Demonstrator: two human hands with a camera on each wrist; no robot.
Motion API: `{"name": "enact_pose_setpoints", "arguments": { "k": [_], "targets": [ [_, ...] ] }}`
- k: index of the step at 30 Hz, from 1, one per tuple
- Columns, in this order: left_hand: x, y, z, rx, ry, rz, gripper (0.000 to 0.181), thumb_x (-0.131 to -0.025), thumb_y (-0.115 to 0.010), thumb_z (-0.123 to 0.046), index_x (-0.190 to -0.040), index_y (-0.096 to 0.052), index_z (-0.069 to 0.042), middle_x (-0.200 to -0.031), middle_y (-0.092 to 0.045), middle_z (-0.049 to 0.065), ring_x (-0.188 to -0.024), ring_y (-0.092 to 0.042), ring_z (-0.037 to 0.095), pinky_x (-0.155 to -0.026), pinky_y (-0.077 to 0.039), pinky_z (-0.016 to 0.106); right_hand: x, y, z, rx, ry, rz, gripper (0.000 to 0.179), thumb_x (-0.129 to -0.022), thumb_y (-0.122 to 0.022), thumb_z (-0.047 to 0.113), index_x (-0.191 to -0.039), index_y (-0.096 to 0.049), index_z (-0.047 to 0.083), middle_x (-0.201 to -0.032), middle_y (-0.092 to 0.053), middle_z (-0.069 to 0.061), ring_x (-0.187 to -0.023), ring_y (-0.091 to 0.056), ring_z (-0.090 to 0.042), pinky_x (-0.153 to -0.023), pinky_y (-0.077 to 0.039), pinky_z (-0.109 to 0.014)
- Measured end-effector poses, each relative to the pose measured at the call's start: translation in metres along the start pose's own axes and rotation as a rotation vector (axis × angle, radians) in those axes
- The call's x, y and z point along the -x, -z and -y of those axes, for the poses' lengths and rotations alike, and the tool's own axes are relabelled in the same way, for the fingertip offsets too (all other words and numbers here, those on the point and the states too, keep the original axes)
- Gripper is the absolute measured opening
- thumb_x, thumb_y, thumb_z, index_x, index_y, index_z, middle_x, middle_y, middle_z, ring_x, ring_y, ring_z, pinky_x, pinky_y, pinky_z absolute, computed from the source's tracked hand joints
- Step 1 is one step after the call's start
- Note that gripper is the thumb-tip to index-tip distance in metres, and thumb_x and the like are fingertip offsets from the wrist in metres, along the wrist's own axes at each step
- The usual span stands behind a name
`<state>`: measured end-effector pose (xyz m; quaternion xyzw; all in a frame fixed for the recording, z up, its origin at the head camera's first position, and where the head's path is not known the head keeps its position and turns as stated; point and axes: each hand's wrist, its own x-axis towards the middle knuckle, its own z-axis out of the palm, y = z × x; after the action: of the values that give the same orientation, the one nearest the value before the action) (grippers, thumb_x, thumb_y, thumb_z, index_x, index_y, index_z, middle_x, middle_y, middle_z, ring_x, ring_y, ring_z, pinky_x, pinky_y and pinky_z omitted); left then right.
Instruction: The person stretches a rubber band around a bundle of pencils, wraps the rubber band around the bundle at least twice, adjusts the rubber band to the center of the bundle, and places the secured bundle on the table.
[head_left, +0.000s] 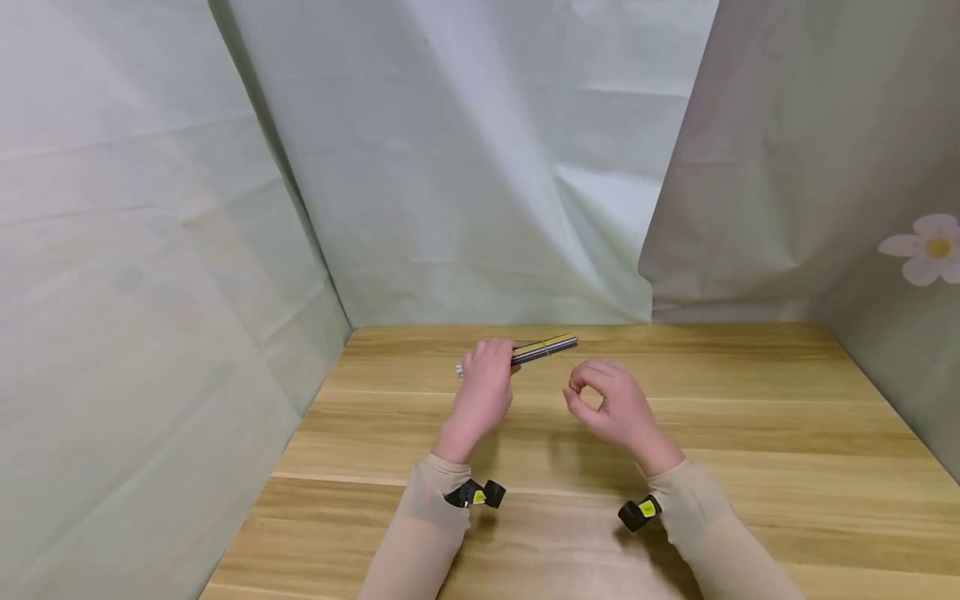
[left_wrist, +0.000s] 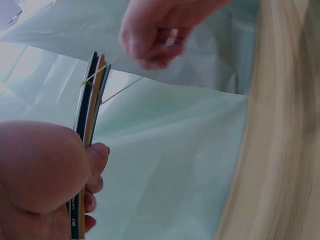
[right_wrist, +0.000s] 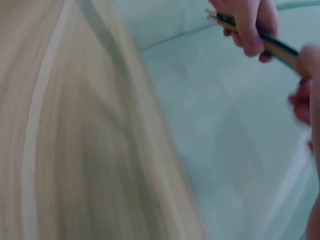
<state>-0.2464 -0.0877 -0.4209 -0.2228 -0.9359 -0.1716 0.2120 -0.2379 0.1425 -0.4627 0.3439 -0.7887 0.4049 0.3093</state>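
Note:
My left hand [head_left: 489, 383] grips a bundle of pencils [head_left: 553, 346] above the table, and one end sticks out to the right. In the left wrist view the pencils [left_wrist: 93, 107] are dark and yellow, and one dark side bears the letters HB. A thin yellowish rubber band [left_wrist: 94, 77] crosses the bundle near its far end and stretches off towards my right hand [head_left: 617, 404]. Thumb and forefinger of that hand are pinched into a ring at the band's end. The right wrist view shows paler pencil ends [right_wrist: 214, 16] poking out past the left hand.
Both hands are over a wooden table [head_left: 750, 467]. Pale cloth [head_left: 480, 208] hangs behind it and on both sides, with a printed flower [head_left: 933, 248] at the right. Each wrist wears a small black camera [head_left: 637, 513].

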Motion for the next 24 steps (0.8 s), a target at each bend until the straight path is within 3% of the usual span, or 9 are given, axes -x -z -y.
{"name": "enact_pose_setpoints", "arguments": {
  "k": [3, 6, 8, 11, 14, 16, 20, 22, 24],
  "targets": [
    [0.000, 0.000, 0.001, 0.058, 0.046, 0.023, 0.021, -0.104, -0.065, -0.007, -0.123, -0.063, -0.001, -0.118, -0.068, 0.014, -0.105, -0.058, 0.034, -0.088, -0.044, 0.048, -0.002, -0.002, -0.005, 0.018, 0.336, -0.113, 0.019, -0.095, -0.066, 0.017, -0.076, -0.062, 0.015, -0.085, -0.068, 0.003, -0.080, -0.066, -0.020, -0.090, -0.053, -0.045],
    [-0.001, 0.000, -0.002, 0.096, 0.066, 0.045, 0.019, -0.104, -0.064, -0.008, -0.121, -0.062, 0.000, -0.117, -0.067, 0.015, -0.105, -0.059, 0.036, -0.088, -0.045, 0.050, -0.004, -0.006, 0.000, -0.110, 0.482, -0.201, 0.021, -0.093, -0.061, 0.012, -0.072, -0.058, 0.013, -0.077, -0.063, 0.000, -0.071, -0.063, -0.020, -0.094, -0.057, -0.045],
    [-0.002, 0.002, -0.005, 0.112, 0.077, 0.045, 0.018, -0.104, -0.064, -0.008, -0.120, -0.062, 0.000, -0.115, -0.067, 0.015, -0.103, -0.059, 0.037, -0.088, -0.046, 0.051, -0.003, -0.010, 0.009, -0.284, 0.408, -0.205, 0.021, -0.092, -0.055, 0.002, -0.072, -0.057, 0.009, -0.071, -0.058, -0.001, -0.066, -0.060, -0.019, -0.090, -0.058, -0.039],
    [-0.004, 0.003, -0.008, 0.104, 0.101, 0.010, 0.012, -0.104, -0.064, -0.007, -0.114, -0.061, 0.000, -0.110, -0.066, 0.015, -0.101, -0.058, 0.036, -0.085, -0.046, 0.050, 0.002, -0.014, 0.022, -0.665, 0.106, -0.151, 0.024, -0.091, -0.045, -0.010, -0.082, -0.065, -0.001, -0.069, -0.054, -0.003, -0.063, -0.055, -0.016, -0.076, -0.058, -0.031],
    [-0.005, 0.002, -0.010, 0.092, 0.134, -0.037, 0.008, -0.105, -0.063, -0.008, -0.107, -0.060, -0.001, -0.104, -0.063, 0.015, -0.097, -0.056, 0.035, -0.081, -0.044, 0.047, 0.005, -0.017, 0.033, -1.093, -0.244, -0.095, 0.043, -0.101, -0.032, -0.009, -0.112, -0.074, -0.002, -0.076, -0.060, -0.001, -0.066, -0.052, -0.011, -0.075, -0.054, -0.025],
    [-0.004, 0.000, -0.012, 0.088, 0.147, -0.070, 0.007, -0.105, -0.063, -0.009, -0.106, -0.059, -0.002, -0.103, -0.062, 0.014, -0.096, -0.055, 0.034, -0.079, -0.043, 0.045, 0.006, -0.017, 0.038, -1.406, -0.385, -0.068, 0.047, -0.108, -0.029, -0.003, -0.135, -0.068, 0.003, -0.089, -0.063, 0.000, -0.071, -0.053, -0.007, -0.083, -0.055, -0.024],
    [-0.004, -0.001, -0.016, 0.070, 0.112, -0.155, 0.009, -0.102, -0.065, -0.005, -0.109, -0.060, -0.001, -0.103, -0.061, 0.013, -0.093, -0.053, 0.032, -0.077, -0.041, 0.043, 0.005, -0.015, 0.045, -1.960, -0.446, -0.049, 0.051, -0.114, -0.028, -0.002, -0.155, -0.055, 0.013, -0.121, -0.065, -0.004, -0.089, -0.065, -0.007, -0.099, -0.052, -0.022],
    [-0.006, -0.002, -0.017, 0.042, 0.072, -0.194, 0.013, -0.100, -0.066, 0.000, -0.112, -0.061, -0.001, -0.104, -0.060, 0.013, -0.092, -0.051, 0.032, -0.077, -0.040, 0.043, 0.003, -0.013, 0.048, -2.110, -0.433, -0.056, 0.051, -0.115, -0.029, -0.002, -0.156, -0.055, 0.014, -0.130, -0.067, -0.007, -0.102, -0.070, -0.012, -0.105, -0.049, -0.022],
    [-0.007, -0.001, -0.016, 0.007, 0.022, -0.225, 0.019, -0.096, -0.064, 0.005, -0.114, -0.062, -0.001, -0.104, -0.059, 0.012, -0.092, -0.049, 0.030, -0.078, -0.040, 0.043, -0.002, -0.010, 0.053, -2.144, -0.447, -0.093, 0.049, -0.115, -0.031, -0.003, -0.152, -0.061, 0.011, -0.132, -0.070, -0.009, -0.109, -0.072, -0.017, -0.108, -0.047, -0.024]
  ]
}}
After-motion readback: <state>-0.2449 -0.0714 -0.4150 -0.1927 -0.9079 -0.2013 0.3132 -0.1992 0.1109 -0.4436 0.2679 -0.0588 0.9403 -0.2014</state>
